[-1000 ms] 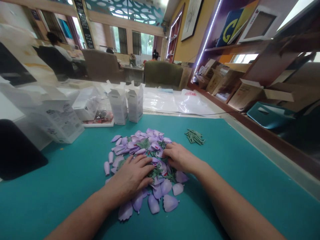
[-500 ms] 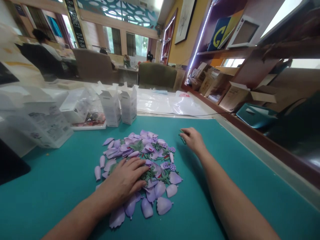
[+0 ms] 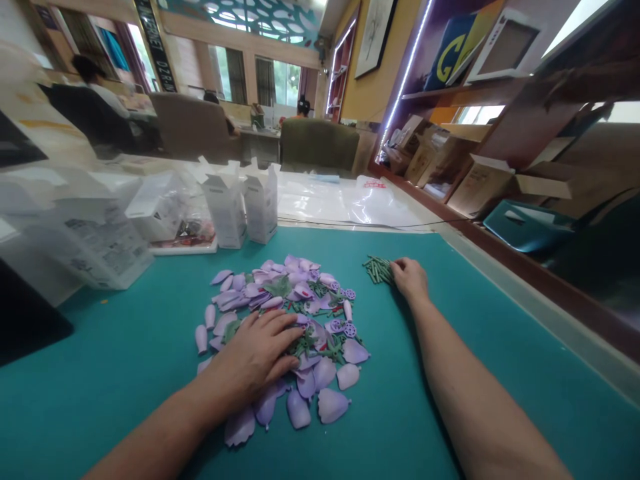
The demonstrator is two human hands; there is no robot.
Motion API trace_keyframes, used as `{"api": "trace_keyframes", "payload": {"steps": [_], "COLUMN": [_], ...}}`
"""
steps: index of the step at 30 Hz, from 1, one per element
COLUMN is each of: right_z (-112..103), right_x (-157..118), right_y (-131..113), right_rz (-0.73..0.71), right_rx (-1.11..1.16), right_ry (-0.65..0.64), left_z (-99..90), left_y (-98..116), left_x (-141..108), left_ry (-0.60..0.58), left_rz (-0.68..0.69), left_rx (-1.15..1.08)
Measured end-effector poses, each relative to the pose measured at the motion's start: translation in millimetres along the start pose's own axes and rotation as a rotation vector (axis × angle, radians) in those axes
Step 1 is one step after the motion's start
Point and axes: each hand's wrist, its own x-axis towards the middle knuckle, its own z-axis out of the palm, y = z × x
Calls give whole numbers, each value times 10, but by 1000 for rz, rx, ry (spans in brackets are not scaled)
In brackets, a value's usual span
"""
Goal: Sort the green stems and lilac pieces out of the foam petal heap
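Observation:
My left hand (image 3: 267, 347) lies palm down, fingers spread, on a loose pile of lilac plastic petals (image 3: 327, 373). Green leaf-like pieces (image 3: 280, 285), small lilac wheel-shaped parts (image 3: 350, 330) and a few red bits are mixed into the pile. To the right sits a small heap of short green sticks (image 3: 378, 268). At that heap's right edge is my right hand (image 3: 410, 277), its fingers curled together against the sticks. Whether it grips any of them is hidden. Two lilac vase-shaped pieces (image 3: 201, 339) lie at the pile's left side.
Two white open-topped boxes (image 3: 225, 213) stand at the back edge of the green mat (image 3: 500, 373). More white packaging (image 3: 103, 247) and a dark object (image 3: 30, 313) are on the left. Shelves with cardboard boxes (image 3: 483, 187) line the right. People sit at desks farther back.
My right hand has moved right and settled at the edge of the green sticks, uncovering the heap. My left hand stays on the lilac pile. The view has shifted slightly.

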Motion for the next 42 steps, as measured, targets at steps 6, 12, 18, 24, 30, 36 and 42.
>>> {"api": "trace_keyframes", "payload": {"steps": [6, 12, 18, 24, 30, 36, 42], "right_z": [-118, -339, -569, -453, -258, 3, 61], "right_x": [-53, -263, -741, -1070, -933, -896, -1040], "right_y": [-172, -683, -1317, -1534, -1356, -1188, -1261], "right_rz": [-60, -254, -619, -772, -705, -723, -812], "right_rx": [36, 157, 147, 139, 211, -11, 33], "right_ry": [-24, -313, -1032, -1012, -598, -377, -526], "left_z": [-156, -129, -240, -478, -661, -503, -306], "left_y": [73, -49, -104, -182, -310, -425, -349], "left_x": [28, -2, -2, 0, -71, -51, -13], "left_ry": [-68, 51, 75, 171, 259, 146, 14], "left_rz": [-15, -15, -64, -188, -506, -493, -344], "left_rx": [-1, 0, -36, -214, -311, -146, -107]}}
